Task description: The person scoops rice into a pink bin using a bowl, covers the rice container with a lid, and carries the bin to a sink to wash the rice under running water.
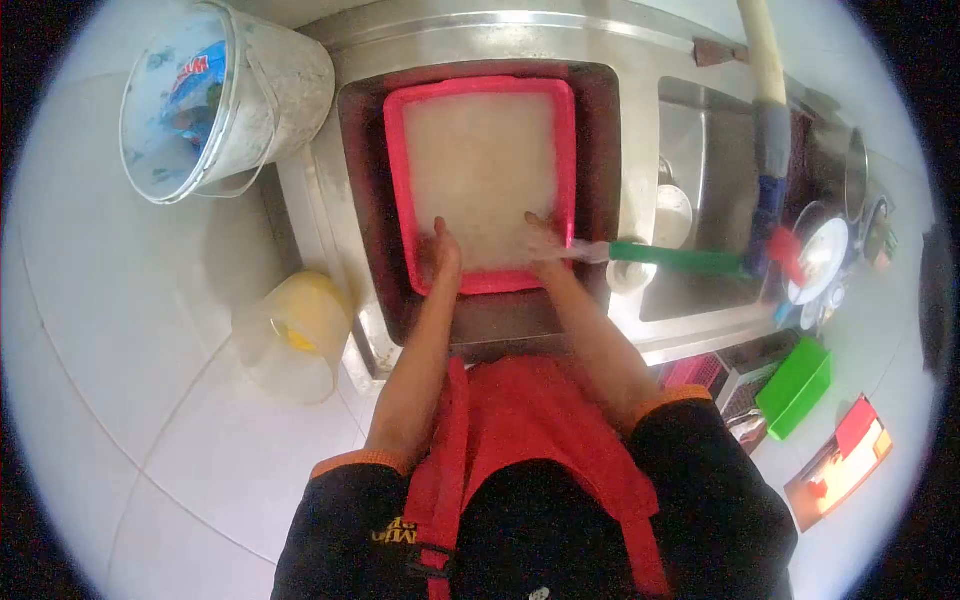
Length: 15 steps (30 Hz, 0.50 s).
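Observation:
A pink rectangular basin [395, 180] stands in the left sink bowl [362, 150], holding cloudy whitish water [480, 160]. My left hand [446, 250] dips into the water near the basin's front left corner, thumb up. Close to the front right corner, my right hand [544, 245] is partly under the surface too, its thumb showing. The murky water hides most of the fingers of both hands, and anything they may hold. Water from a green hose [670, 257] on the blue-jointed tap pipe [768, 200] runs over or beside my right hand.
A white bucket [290, 95] with a blue packet on top stands at left. Below it is a translucent tub [290, 370] with something yellow. Small bowls [672, 215] sit by the second sink bowl [725, 150]. Plates [825, 255] and a green container [795, 388] are at right.

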### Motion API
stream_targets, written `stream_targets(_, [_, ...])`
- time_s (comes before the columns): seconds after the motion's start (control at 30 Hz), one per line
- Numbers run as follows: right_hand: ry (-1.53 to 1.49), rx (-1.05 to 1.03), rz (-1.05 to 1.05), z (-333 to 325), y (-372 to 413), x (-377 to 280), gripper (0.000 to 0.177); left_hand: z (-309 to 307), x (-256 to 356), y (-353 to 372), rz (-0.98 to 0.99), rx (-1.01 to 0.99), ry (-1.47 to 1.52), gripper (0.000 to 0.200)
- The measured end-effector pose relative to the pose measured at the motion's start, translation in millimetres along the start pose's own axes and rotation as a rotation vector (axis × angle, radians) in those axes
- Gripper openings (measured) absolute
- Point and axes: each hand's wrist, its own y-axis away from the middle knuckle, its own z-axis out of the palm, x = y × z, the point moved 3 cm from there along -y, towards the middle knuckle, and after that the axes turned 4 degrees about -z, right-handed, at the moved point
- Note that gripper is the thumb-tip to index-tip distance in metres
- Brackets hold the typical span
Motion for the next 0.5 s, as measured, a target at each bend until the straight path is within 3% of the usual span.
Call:
stream_targets(0.07, [0.338,-0.191,-0.243,12,-47,68,0.060,11,-11,-20,-0.010,-0.188,-0.152,0.085])
stream_targets(0.1, [0.061,-0.167,-0.112,6,-21,32,0.059,18,-18,-30,-0.013,-0.185,-0.153,0.085])
stream_targets(0.17, [-0.540,-0.019,0.121,-6,37,-48,0.059,39,-32,-54,-0.131,-0.376,-0.479,0.083])
stream_targets(0.2, [-0.540,-0.023,0.126,-8,53,-65,0.059,44,-37,-60,-0.138,-0.374,-0.481,0.083])
stream_targets(0.27, [-0.530,-0.029,-0.043,-9,66,-92,0.059,60,-42,-63,-0.075,-0.485,-0.116,0.078])
stream_targets(0.3, [-0.532,-0.030,-0.032,-2,67,-95,0.059,64,-47,-60,-0.048,-0.537,0.063,0.075])
stream_targets(0.37, [-1.200,-0.355,0.093,20,69,-108,0.057,72,-53,-51,0.015,-0.631,0.425,0.070])
stream_targets(0.4, [-1.203,-0.350,0.100,18,77,-121,0.057,73,-51,-39,0.009,-0.633,0.419,0.070])
stream_targets(0.47, [-1.134,-0.255,0.184,7,89,-141,0.049,75,-26,-4,0.464,-0.447,-0.183,0.060])
stream_targets(0.5, [-1.134,-0.254,0.180,11,84,-130,0.049,69,-2,30,0.467,-0.448,-0.181,0.060])
